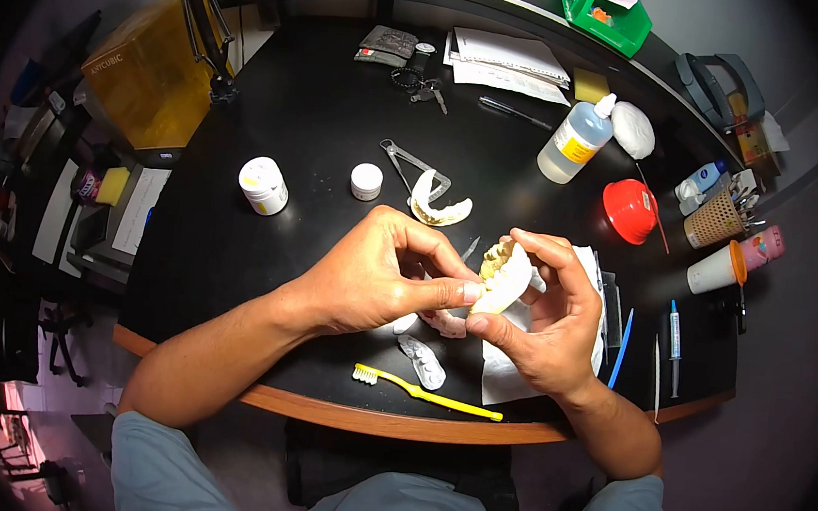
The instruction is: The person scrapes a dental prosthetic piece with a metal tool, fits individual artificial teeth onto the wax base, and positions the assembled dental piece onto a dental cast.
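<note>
My right hand (551, 317) holds a cream-coloured dental cast (505, 283) upright between thumb and fingers. The thumb and forefinger of my left hand (383, 275) pinch the cast's left edge. Under my hands, partly hidden, lies a pinkish piece with teeth (446, 324). A silvery moulded piece (422, 362) is just below it, and a yellow toothbrush (426, 393) lies near the front edge. Beyond my hands, a second horseshoe-shaped cast (439, 207) touches a metal caliper (407, 168). White paper (505, 381) lies beneath my right hand.
Two white jars (264, 187) (367, 182) stand at left on the black table (317, 82). A clear bottle (574, 143), red bowl (630, 212) and white cup (716, 270) stand at right. A blue tool (622, 349) and syringe (675, 342) lie right of the paper.
</note>
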`<state>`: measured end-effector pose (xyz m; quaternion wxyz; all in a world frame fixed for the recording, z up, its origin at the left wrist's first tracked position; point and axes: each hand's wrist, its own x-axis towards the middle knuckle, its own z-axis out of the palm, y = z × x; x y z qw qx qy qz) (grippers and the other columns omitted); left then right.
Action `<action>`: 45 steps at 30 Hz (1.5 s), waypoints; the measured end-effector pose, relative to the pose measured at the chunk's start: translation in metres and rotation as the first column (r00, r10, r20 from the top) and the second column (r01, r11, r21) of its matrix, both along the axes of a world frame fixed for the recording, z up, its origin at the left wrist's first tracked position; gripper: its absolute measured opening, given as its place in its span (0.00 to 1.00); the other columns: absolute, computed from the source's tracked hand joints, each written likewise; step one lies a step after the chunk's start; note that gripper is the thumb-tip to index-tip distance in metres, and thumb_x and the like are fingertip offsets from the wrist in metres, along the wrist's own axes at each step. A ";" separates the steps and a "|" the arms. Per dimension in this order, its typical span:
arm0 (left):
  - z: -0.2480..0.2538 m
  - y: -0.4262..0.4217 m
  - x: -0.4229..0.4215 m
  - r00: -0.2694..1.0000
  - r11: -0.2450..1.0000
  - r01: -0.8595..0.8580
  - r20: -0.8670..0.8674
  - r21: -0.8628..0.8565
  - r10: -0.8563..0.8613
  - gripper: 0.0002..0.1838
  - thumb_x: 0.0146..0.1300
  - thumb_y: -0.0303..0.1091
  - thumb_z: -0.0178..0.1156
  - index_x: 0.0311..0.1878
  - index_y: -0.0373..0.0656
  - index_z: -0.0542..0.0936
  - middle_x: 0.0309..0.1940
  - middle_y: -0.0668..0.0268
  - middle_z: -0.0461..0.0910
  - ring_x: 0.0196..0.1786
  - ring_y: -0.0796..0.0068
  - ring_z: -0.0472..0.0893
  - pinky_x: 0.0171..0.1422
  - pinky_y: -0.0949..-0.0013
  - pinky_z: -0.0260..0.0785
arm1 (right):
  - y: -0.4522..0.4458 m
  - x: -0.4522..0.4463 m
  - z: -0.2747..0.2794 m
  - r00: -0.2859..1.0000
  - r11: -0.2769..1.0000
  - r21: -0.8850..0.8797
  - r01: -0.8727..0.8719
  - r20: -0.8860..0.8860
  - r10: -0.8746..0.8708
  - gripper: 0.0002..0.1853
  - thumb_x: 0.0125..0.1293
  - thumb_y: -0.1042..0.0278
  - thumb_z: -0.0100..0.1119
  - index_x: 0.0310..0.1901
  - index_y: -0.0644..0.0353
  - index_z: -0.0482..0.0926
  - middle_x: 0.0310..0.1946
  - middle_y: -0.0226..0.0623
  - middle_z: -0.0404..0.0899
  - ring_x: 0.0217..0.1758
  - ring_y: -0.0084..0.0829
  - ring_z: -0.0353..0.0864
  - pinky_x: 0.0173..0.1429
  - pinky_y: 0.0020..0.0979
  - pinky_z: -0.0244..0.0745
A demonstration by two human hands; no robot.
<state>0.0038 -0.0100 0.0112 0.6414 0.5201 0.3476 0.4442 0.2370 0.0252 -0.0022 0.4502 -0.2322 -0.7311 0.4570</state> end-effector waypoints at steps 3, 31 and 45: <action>0.002 -0.001 0.001 1.000 1.000 -0.010 0.030 -0.015 0.010 0.06 0.68 0.26 0.72 0.42 0.32 0.90 0.40 0.55 0.89 0.39 0.73 0.88 0.47 0.68 0.83 | 0.000 0.000 0.000 1.000 0.999 -0.036 -0.003 -0.009 0.003 0.40 0.53 0.70 0.88 0.66 0.64 0.77 0.60 0.39 0.73 0.66 0.32 0.79 0.65 0.37 0.88; 0.002 -0.001 0.000 1.000 1.000 -0.008 0.007 -0.007 0.008 0.06 0.68 0.26 0.72 0.42 0.33 0.90 0.40 0.58 0.89 0.42 0.75 0.87 0.50 0.69 0.81 | -0.002 0.000 0.000 0.999 0.986 -0.161 -0.048 -0.029 0.044 0.39 0.57 0.72 0.85 0.69 0.65 0.75 0.60 0.38 0.73 0.68 0.32 0.78 0.62 0.34 0.87; -0.002 -0.001 0.000 0.999 0.999 -0.027 0.026 -0.025 0.027 0.08 0.70 0.29 0.71 0.42 0.31 0.89 0.38 0.58 0.88 0.39 0.74 0.87 0.47 0.69 0.81 | -0.002 -0.001 0.000 0.999 0.985 -0.165 -0.048 -0.019 0.046 0.40 0.56 0.71 0.86 0.69 0.64 0.75 0.60 0.37 0.73 0.67 0.31 0.78 0.61 0.33 0.87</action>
